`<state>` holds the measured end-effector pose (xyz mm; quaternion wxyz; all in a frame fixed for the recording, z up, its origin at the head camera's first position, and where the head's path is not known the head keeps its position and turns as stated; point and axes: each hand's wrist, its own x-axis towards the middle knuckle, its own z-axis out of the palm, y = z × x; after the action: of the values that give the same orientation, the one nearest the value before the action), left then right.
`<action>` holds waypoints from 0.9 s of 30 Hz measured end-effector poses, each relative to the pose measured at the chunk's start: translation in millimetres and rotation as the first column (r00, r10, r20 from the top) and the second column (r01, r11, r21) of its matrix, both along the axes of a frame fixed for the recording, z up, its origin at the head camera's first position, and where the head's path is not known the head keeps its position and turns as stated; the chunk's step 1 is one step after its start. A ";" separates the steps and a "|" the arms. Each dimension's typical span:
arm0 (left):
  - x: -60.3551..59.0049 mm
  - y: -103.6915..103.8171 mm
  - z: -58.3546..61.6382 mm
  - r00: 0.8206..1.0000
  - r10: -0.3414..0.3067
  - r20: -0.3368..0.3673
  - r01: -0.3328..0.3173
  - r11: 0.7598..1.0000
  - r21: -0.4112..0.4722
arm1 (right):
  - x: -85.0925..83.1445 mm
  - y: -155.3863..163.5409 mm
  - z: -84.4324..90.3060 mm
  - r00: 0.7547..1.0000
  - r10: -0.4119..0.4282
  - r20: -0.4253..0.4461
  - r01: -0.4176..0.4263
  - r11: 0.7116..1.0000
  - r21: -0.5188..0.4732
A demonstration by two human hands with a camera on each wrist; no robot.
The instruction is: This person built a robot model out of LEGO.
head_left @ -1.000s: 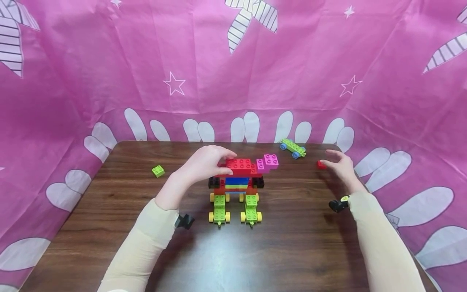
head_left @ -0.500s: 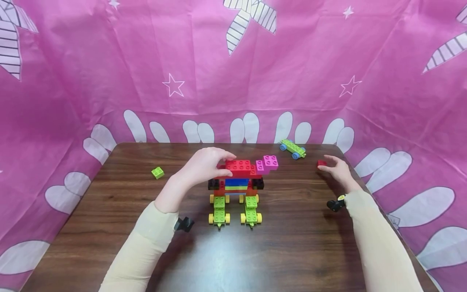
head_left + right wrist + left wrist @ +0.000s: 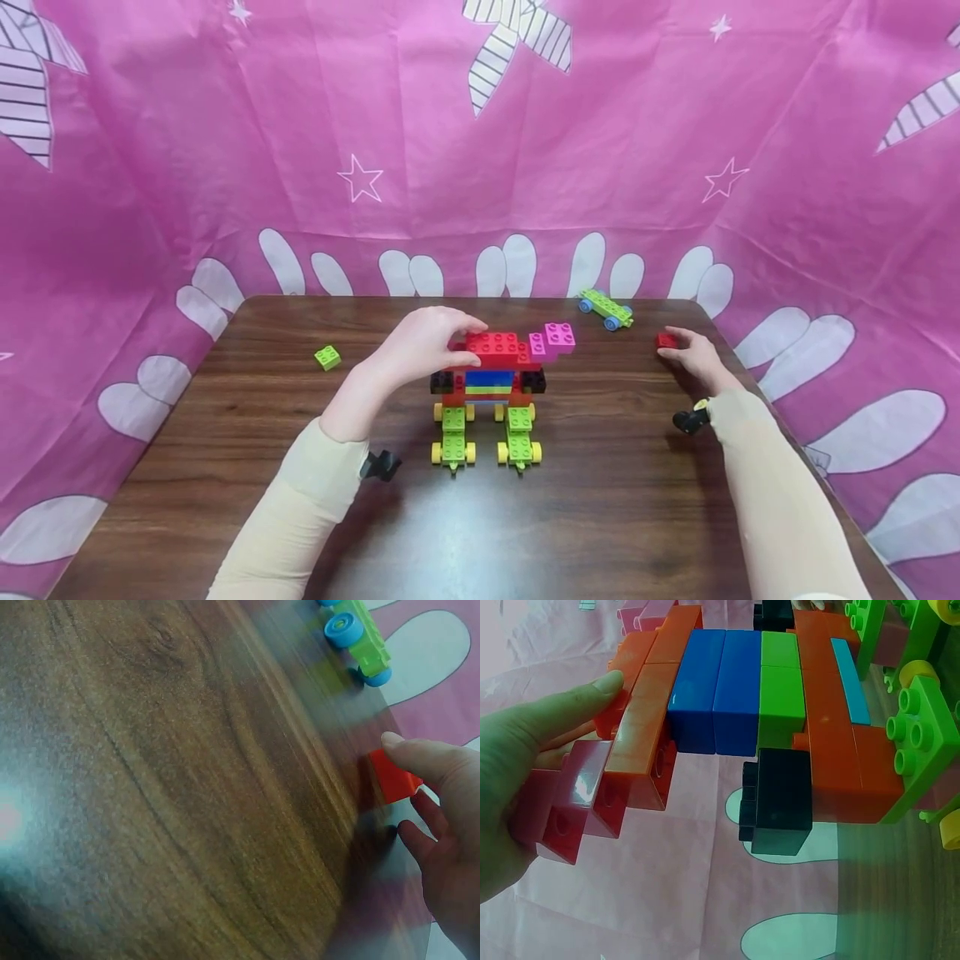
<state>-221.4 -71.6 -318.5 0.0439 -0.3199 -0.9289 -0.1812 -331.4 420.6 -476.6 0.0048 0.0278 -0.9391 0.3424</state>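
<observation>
- A small red brick [image 3: 664, 340] is pinched by the fingertips [image 3: 409, 754] of the right hand [image 3: 696, 356] at the far right of the table; in the right wrist view a thumb tip is laid on the glossy, hard-edged plastic and the other fingers are curled under it.
- The red top layer [image 3: 495, 348] of a brick model [image 3: 491, 383] is grasped by the left hand [image 3: 420, 343], with fingers arched over the studded upper face and the thumb [image 3: 570, 705] pressed against its side, as the left wrist view shows.
- The model is seen at the middle of the table: smooth, shiny moulded bricks with round studs, stacked in red, blue, lime green and yellow bands, with black bricks [image 3: 532, 379] jutting at either end.
- Two pink bricks [image 3: 553, 338] are stepped out from its upper right.
- The build is carried on two lime green wheeled bases [image 3: 517, 437] with yellow wheels, set side by side at the near side.
- A loose lime green brick [image 3: 327, 357] is seen to the left, well apart from the model.
- A lime green chassis with blue wheels [image 3: 606, 307] is parked at the far right edge, near the red brick.
- The table [image 3: 600, 517] is topped in dark wood grain with a soft sheen.
- It is backed by a pink cloth [image 3: 225, 150], creased, printed with white stars and petal shapes.
- No lettering or brand mark can be read on any piece.
</observation>
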 end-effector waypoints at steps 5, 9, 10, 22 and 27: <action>0.7 -0.3 -0.4 1.000 -0.005 -0.011 0.005 1.000 -0.001 | -0.4 -0.3 -0.3 1.000 -0.012 -0.021 0.013 1.000 0.019; 0.7 -0.8 -0.8 1.000 -0.009 -0.018 0.009 1.000 -0.005 | -0.3 -0.5 0.4 0.999 -0.021 -0.026 0.022 0.999 0.040; 0.6 -0.9 -0.9 1.000 -0.009 -0.021 0.009 1.000 -0.006 | -0.4 -0.8 0.6 0.999 -0.020 -0.024 0.022 0.999 0.046; -0.1 -1.4 -1.0 1.000 -0.004 -0.012 0.004 1.000 -0.004 | -0.5 -5.7 0.8 1.000 -0.023 -0.019 0.025 0.997 0.074; -0.8 -0.8 -0.1 1.000 0.000 0.003 0.000 1.000 -0.010 | 0.9 -5.4 1.5 0.999 -0.039 -0.024 0.041 0.997 0.063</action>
<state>-222.2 -72.4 -318.7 0.0412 -0.3201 -0.9298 -0.1772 -330.5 415.2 -475.1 0.0215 0.0130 -0.9498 0.3117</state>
